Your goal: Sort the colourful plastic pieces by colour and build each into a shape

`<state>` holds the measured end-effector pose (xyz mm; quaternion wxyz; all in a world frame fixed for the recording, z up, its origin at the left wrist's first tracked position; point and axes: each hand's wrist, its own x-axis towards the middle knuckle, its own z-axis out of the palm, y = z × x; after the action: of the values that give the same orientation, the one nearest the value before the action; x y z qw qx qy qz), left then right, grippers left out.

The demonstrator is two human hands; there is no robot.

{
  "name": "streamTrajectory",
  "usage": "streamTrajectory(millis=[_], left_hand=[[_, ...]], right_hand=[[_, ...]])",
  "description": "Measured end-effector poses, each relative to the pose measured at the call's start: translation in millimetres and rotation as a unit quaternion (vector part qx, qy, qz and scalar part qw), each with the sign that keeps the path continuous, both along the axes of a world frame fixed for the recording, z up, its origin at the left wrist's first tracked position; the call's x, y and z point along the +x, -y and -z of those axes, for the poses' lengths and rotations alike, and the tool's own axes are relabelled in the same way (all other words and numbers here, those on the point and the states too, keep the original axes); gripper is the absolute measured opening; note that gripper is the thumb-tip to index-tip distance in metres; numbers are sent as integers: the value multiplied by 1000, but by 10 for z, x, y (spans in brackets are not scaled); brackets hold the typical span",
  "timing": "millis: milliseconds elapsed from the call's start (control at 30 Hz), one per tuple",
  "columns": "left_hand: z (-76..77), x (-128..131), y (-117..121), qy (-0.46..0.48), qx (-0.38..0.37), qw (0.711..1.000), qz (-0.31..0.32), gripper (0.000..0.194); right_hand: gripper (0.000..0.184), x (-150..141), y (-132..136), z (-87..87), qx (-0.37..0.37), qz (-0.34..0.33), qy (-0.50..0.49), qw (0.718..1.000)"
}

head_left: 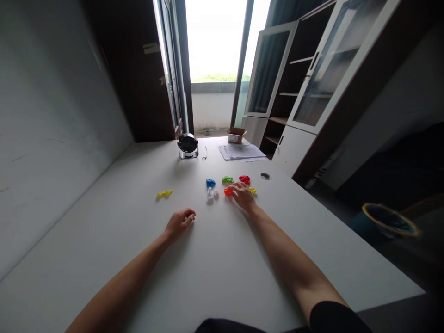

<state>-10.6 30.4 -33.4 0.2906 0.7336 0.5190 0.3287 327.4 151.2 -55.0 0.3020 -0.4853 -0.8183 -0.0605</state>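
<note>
My right hand (243, 196) reaches over the white table, its fingers bent down at a small orange plastic piece (228, 191). The fingertips touch this piece. Next to that hand lie a red piece (244, 179) and a yellow piece (253, 190), the yellow one partly hidden by it. Just beyond sits a green piece (227, 179). To the left are a blue piece (210, 182) and a white or clear piece (212, 193). My left hand (179, 224) rests on the table with curled fingers and nothing visible in them. A long yellow piece (164, 194) lies farther left.
Toward the far edge of the white table (208, 273) stand a round black-and-silver device (188, 145), a stack of papers (241, 151) and an open cardboard box (236, 135). A cable hole (265, 176) is at the right. A bin (388, 219) stands beside the table.
</note>
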Motion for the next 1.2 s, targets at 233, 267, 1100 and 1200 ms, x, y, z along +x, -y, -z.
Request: streamTrajectory(millis=[233,267,1100,1200], left_hand=[[11,-4,-7,-20,-5,1000,1,22],[9,-4,-6,-22,-5,1000,1,22],[273,-886,-576,-121,191,939,-258,22],[374,-1034,-662,-93,167,927,-323,26]], right_hand=[[22,5,-21,29,-6,8,4,1000],[22,5,-20,29,-6,7,4,1000],[17,-775,473,-319,-70,-158,-162,971],[16,-998,649,-300,-132,-230,-156,952]])
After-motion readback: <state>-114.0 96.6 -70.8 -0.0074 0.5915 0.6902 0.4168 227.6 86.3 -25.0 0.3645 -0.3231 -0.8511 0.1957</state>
